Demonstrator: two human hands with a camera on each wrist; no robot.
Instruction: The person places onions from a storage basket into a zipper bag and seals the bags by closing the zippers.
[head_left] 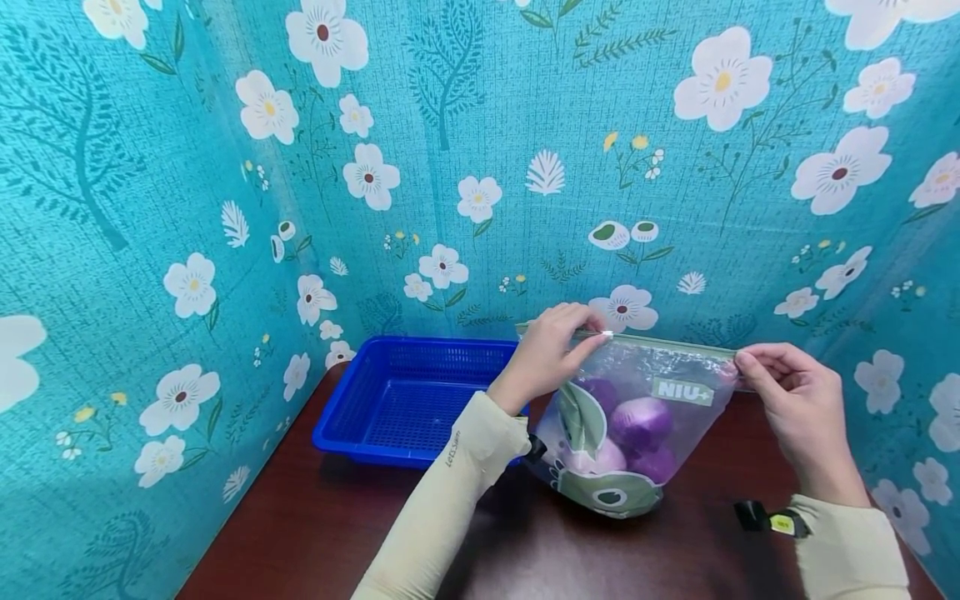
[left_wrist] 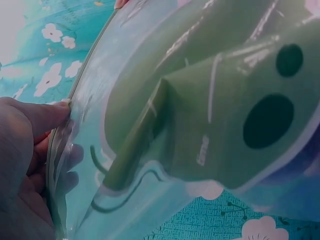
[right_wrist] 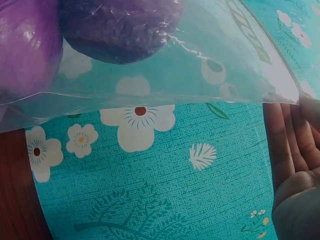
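A clear zip bag (head_left: pixel 693 425) with a green printed cartoon and "NIU+" lettering stands tall over the table. Inside it are several round purple onions (head_left: pixel 641 422), seen through the plastic. My left hand (head_left: pixel 551 350) pinches the zip edge along the top, thumb on the near side and fingers behind the film, as the left wrist view shows. At the thumb tip a small white piece shows on the zip. My right hand (head_left: pixel 806 404) pinches the bag's top right corner between thumb and fingers. The zip edge runs taut between both hands.
To the left of the bag a blue plastic basket (head_left: pixel 367 457) with a perforated bottom stands on the dark brown table (head_left: pixel 300 533). My left forearm crosses in front of its right side. A blue floral cloth (head_left: pixel 465 167) hangs behind and at both sides.
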